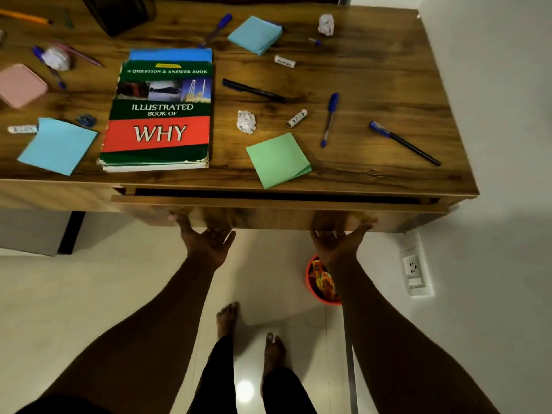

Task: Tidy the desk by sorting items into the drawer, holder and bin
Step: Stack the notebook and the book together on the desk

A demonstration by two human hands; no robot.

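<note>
Both my hands are under the drawer (277,204) front, palms up, fingers hooked on its lower edge. My left hand (206,237) is left of centre, my right hand (340,234) right of centre. The drawer stands open by a narrow dark gap. On the wooden desk (388,85) lie a stack of books (161,115), green sticky notes (277,159), blue sticky notes (255,34), a blue sheet (56,144), a pink pad (21,85), several pens, crumpled paper balls (246,121) and small white tubes (297,118). A black mesh holder (119,13) stands at the back. An orange bin (321,282) sits on the floor.
A white wall runs along the desk's right side with a socket plate (415,267) low down. My bare feet (227,321) stand on the pale tiled floor in front of the desk. A dark desk leg (70,231) is at the left.
</note>
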